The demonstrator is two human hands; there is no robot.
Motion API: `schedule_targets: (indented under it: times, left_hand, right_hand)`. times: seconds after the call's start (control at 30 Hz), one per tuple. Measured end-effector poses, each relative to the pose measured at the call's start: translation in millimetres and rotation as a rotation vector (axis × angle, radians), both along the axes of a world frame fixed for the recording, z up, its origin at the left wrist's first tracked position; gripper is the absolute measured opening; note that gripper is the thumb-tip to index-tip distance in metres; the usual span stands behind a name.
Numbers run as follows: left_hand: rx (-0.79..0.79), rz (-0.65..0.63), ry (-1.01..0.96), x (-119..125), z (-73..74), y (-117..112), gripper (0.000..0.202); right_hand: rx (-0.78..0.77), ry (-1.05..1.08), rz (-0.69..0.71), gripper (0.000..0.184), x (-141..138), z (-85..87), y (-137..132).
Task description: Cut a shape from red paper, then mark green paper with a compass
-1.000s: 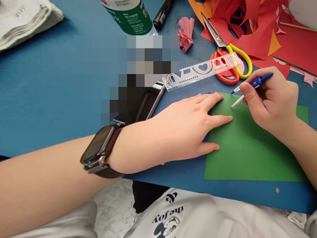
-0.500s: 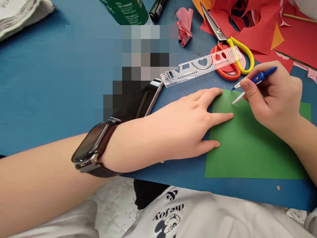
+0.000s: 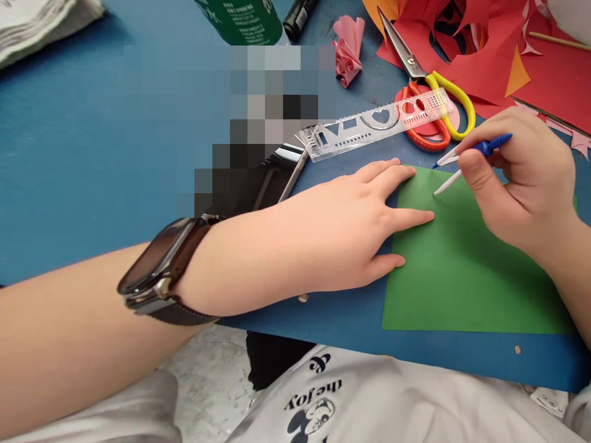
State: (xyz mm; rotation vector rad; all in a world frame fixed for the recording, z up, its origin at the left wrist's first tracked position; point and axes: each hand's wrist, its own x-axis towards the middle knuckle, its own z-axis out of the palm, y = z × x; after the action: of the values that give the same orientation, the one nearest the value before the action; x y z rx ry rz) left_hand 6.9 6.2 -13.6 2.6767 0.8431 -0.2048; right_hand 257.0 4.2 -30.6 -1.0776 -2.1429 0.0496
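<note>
A sheet of green paper (image 3: 471,277) lies flat near the front edge of the blue table. My left hand (image 3: 364,224) rests with spread fingers, their tips pressing on the paper's left side. Between the thumb and fingers of my right hand (image 3: 526,178) is a blue and white drawing compass (image 3: 490,146). Its two legs point left and down at the upper left part of the paper, slightly apart from each other. Part of the compass is hidden by my fingers.
Beyond the paper lie a clear stencil ruler (image 3: 378,123) and scissors (image 3: 410,64) with red and yellow handles, partly under it. Red paper scraps (image 3: 494,61) pile up at the back right. A rolled pink paper piece (image 3: 349,49) and a green container (image 3: 247,21) stand behind.
My right hand has turned and shifted slightly right around the compass, whose tips stay at almost the same spot. My left hand keeps holding down the paper.
</note>
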Motion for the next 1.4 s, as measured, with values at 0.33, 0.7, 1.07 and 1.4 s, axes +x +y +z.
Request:
schedule_targets:
  times: [0.33, 0.7, 1.07, 1.4]
  left_hand:
    - [-0.034, 0.006, 0.006, -1.5, -1.5, 1.2, 0.064]
    - [-0.024, -0.013, 0.012, -2.3, -1.8, 2.3, 0.066]
    - [-0.027, -0.001, -0.031, -4.6, -3.8, 1.6, 0.064]
    - [-0.013, -0.009, -0.054, -5.8, -6.3, 1.5, 0.064]
  right_hand:
    - [-0.111, -0.092, 0.221, 0.014, 13.6, 23.3, -5.9]
    - [-0.270, -0.017, 0.318, 0.012, 14.2, 23.8, -5.0]
    - [-0.214, -0.044, 0.225, 0.008, 10.2, -3.2, -0.1]
    - [-0.131, -0.146, 0.232, 0.010, 13.2, -14.4, 5.2]
